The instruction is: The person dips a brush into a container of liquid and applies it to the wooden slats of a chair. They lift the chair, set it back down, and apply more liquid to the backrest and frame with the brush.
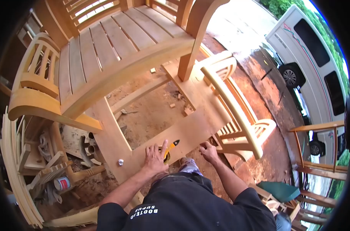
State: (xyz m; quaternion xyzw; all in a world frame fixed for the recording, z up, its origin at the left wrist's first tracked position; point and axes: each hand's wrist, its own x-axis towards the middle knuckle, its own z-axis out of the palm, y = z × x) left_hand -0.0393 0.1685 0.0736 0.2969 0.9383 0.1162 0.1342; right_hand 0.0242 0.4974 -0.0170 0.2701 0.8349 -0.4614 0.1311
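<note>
My left hand (155,157) rests with fingers stretched out on a flat wooden board of the bench frame (179,133). Beside its thumb is a yellow-handled tool with a dark pointed head (175,143), next to a round dark-and-yellow item (167,156) partly covered by the hand. My right hand (209,151) is at the board's near right edge, thumb and fingers closed together; I cannot tell what they hold. A large slatted wooden chair (128,65) stands on the frame in front of me.
Another slatted wooden piece with a curved arm (236,115) lies to the right. A labelled tin (62,183) and timber offcuts are at lower left. A small crumpled shiny piece (120,162) lies on the frame. A white van (306,57) is parked beyond, and a green item (279,191) sits lower right.
</note>
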